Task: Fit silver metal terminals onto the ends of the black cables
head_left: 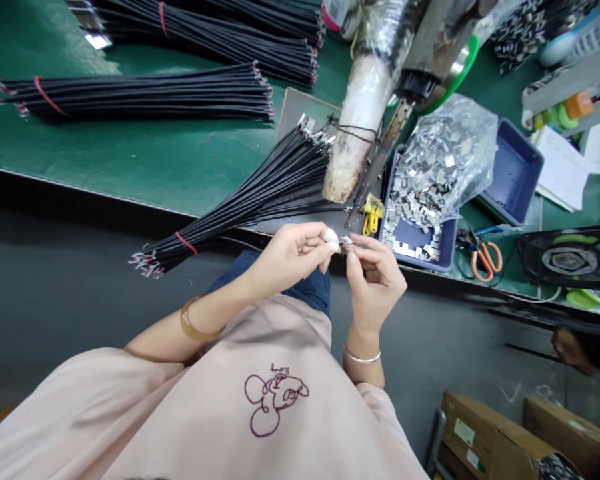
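Both hands meet over the front edge of the bench. My left hand [300, 253] is closed in a pinch, with a white wrap or pad [331, 239] at its thumb and index fingertips; whatever lies between them is hidden. My right hand [377, 273] pinches a small silvery metal connector piece [347, 240], close to the left fingertips. Beside the left hand, a bundle of black cables [240, 193], bound with a red band, hangs over the edge. Right of my hands stands a blue tray [446, 250] with many small metal shells [420, 193] and a clear plastic bag.
More bundles of black cables [155, 93] lie on the green bench [205, 160]. A wrapped white tube [353, 127] slants down above my hands. Yellow clips [371, 217], orange-handled pliers [486, 260] and a black fan [570, 259] sit rightward. Cardboard boxes [500, 440] stand on the floor.
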Tool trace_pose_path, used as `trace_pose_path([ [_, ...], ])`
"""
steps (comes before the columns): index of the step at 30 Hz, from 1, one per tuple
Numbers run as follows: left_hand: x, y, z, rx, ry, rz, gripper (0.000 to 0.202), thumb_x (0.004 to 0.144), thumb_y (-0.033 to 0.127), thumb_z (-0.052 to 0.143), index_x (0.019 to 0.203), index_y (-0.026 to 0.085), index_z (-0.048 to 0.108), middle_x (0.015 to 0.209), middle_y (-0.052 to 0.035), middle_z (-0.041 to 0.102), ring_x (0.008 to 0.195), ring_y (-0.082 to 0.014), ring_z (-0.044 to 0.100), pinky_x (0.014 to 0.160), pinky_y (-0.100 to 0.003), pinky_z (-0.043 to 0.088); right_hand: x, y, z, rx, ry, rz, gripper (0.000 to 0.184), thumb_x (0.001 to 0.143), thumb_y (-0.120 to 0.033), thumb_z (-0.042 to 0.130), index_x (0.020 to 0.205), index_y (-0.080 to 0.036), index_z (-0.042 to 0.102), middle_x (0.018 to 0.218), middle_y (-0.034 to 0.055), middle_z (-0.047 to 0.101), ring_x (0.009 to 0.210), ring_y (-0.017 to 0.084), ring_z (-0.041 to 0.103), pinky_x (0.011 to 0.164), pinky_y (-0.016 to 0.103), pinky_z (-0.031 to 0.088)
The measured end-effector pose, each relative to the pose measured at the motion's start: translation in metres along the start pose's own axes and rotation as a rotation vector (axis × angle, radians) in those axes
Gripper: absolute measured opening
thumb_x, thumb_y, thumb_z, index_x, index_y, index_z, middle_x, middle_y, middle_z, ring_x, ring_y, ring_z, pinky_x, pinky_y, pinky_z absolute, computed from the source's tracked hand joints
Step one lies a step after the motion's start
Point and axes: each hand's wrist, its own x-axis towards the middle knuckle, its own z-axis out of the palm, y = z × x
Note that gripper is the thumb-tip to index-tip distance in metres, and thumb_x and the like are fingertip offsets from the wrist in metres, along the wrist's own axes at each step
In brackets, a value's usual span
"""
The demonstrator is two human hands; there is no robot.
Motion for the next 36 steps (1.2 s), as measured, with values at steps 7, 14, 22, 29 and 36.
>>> trace_pose_path([
  [7, 0.010, -0.004, 0.003, -0.100, 0.109, -0.030, 0.010, 0.078, 0.021, 0.070, 0.072, 0.013, 0.072, 0.058, 0.0024, 0.056, 0.052, -0.0075, 0.046, 0.051, -0.022, 0.035, 0.000, -0.004, -0.002, -0.238, 0.106, -0.365, 0.016, 0.092, -0.015, 0.062, 0.102, -0.026, 0.068, 0.105, 0.0032, 0.077, 0.096, 0.020, 0.076, 0.084, 0.040, 0.065],
  [14, 0.013, -0.005, 0.004, -0.090, 0.195, -0.016, 0.009, 0.075, 0.020, 0.069, 0.067, 0.015, 0.069, 0.054, 0.0028, 0.053, 0.051, -0.0083, 0.045, 0.049, -0.022, 0.034, 0.002, 0.004, -0.002, -0.182, 0.048, -0.234, 0.006, 0.092, -0.018, 0.064, 0.093, -0.023, 0.064, 0.103, 0.0044, 0.077, 0.097, 0.020, 0.076, 0.084, 0.039, 0.065],
  [22, 0.015, -0.005, 0.005, -0.068, 0.239, -0.017, 0.014, 0.075, 0.021, 0.068, 0.064, 0.013, 0.071, 0.064, -0.0013, 0.068, 0.061, -0.0108, 0.058, 0.060, -0.022, 0.048, 0.004, 0.011, 0.000, -0.300, 0.006, -0.447, 0.015, 0.086, -0.013, 0.069, 0.093, -0.025, 0.064, 0.109, 0.0041, 0.079, 0.097, 0.018, 0.077, 0.081, 0.033, 0.065],
  [29, 0.018, -0.003, 0.008, -0.091, 0.290, -0.036, 0.006, 0.068, 0.016, 0.070, 0.065, 0.013, 0.073, 0.064, 0.0001, 0.068, 0.058, -0.0095, 0.058, 0.060, -0.020, 0.052, 0.005, 0.015, 0.001, -0.243, -0.003, -0.399, 0.014, 0.091, -0.014, 0.063, 0.099, -0.025, 0.061, 0.122, 0.0060, 0.075, 0.097, 0.019, 0.078, 0.080, 0.037, 0.068],
  [36, 0.018, -0.003, 0.010, 0.050, 0.323, -0.001, 0.009, 0.071, 0.018, 0.068, 0.065, 0.012, 0.073, 0.062, -0.0007, 0.065, 0.053, -0.0074, 0.051, 0.048, -0.017, 0.042, 0.011, 0.015, 0.004, -0.308, 0.027, -0.404, 0.014, 0.090, -0.014, 0.065, 0.098, -0.025, 0.063, 0.115, 0.0037, 0.078, 0.102, 0.020, 0.077, 0.082, 0.034, 0.066],
])
